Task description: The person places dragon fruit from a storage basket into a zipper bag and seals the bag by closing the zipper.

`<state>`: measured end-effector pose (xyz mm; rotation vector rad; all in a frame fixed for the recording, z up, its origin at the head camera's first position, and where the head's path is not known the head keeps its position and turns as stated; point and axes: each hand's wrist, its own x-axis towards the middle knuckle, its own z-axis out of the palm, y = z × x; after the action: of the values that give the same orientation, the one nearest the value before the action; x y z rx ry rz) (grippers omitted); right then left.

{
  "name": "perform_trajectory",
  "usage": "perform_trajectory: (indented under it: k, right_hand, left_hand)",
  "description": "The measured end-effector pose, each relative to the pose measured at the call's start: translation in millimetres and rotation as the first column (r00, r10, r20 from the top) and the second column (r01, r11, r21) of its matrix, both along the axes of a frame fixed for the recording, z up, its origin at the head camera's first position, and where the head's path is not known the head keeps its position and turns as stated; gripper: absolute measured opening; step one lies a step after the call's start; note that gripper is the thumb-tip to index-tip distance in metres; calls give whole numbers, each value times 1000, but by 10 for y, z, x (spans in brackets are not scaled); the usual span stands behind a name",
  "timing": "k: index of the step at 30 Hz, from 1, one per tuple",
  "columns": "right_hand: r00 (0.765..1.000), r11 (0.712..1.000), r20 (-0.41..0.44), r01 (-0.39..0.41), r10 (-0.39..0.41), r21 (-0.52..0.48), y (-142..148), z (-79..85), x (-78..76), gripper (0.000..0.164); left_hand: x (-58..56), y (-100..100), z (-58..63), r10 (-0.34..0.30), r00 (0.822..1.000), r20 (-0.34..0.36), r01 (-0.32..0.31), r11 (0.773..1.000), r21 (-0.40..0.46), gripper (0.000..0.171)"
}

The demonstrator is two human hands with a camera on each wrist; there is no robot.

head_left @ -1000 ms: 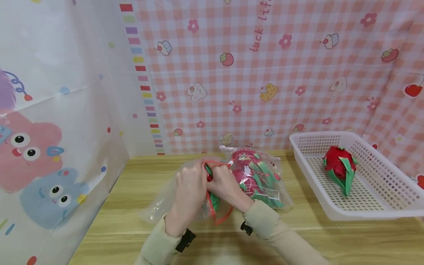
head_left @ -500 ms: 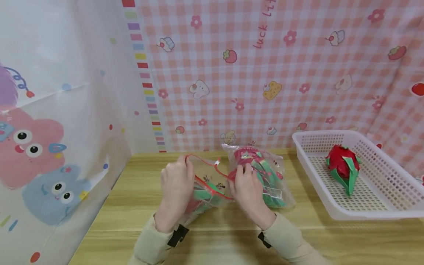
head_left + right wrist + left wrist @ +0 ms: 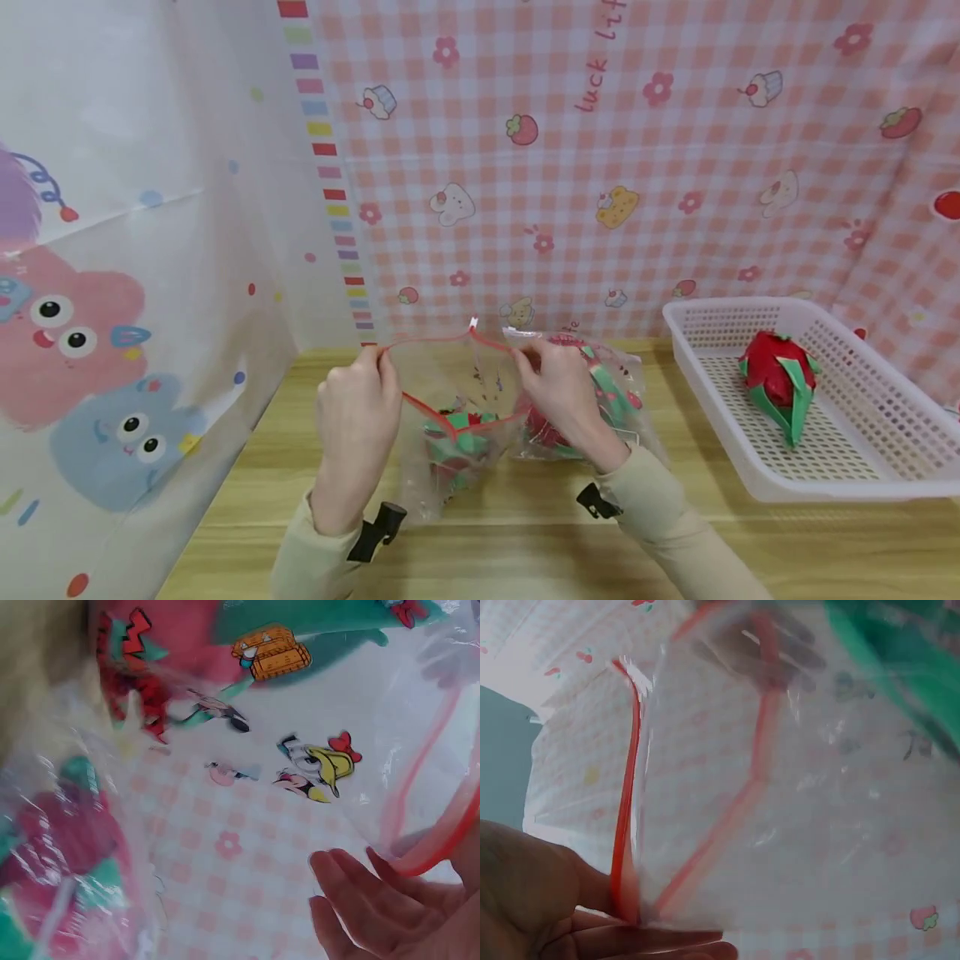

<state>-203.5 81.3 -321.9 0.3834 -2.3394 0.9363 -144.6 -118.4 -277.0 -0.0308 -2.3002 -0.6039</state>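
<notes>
A clear slider zip bag [image 3: 416,479] with a red zip edge hangs between my two hands, its mouth spread wide. My left hand [image 3: 356,425] pinches the left end of the red edge, and my right hand [image 3: 566,392] pinches the right end. Low inside the bag lies a red and green toy dragon fruit [image 3: 459,446], partly blurred by the plastic. The white zip slider [image 3: 473,322] sits at the back of the mouth. Cartoon prints show on the plastic [image 3: 330,761] in the right wrist view. In the left wrist view, the left thumb and fingers [image 3: 630,937] grip the bag's corner.
Behind my right hand lies a second clear bag [image 3: 637,392] filled with similar red and green things. A white perforated basket [image 3: 720,442] stands at the right with one red and green dragon fruit [image 3: 776,375] in it. Patterned cloths [image 3: 570,167] hang behind and at the left.
My hands have moved apart, left hand to the left, right hand to the right, and the bag's mouth has widened. The bag has turned upright, and its contents now show below the red edge.
</notes>
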Motion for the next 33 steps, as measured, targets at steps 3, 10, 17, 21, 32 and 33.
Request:
perform_trajectory:
  k: [3,10,17,21,32,33]
  right_hand:
    - [999,999,17,-32,32,15,-3,-8,-13,14]
    - [985,981,-143,-121,99,-149,-16,83,-182,18]
    - [993,967,2,-116,119,-229,26,-59,-283,17]
    - [989,952,-65,-145,132,-270,46,-33,-306,19]
    - [987,956,84,-109,137,-274,181,-95,-289,21]
    - [986,959,92,-111,139,-261,200,-87,-282,21]
  left_hand:
    - [-10,-12,-10,-21,1000,20,21,1000,-9,25]
    - [4,5,48,-2,994,-106,4,1000,19,25]
    - [-81,-30,-99,-126,990,61,129,990,-49,24]
    - [-112,-25,-126,-168,986,-1,167,985,-32,26]
    - [-129,46,-229,-201,980,9,201,979,-45,29]
    - [-129,56,-232,-200,980,0,199,979,-46,29]
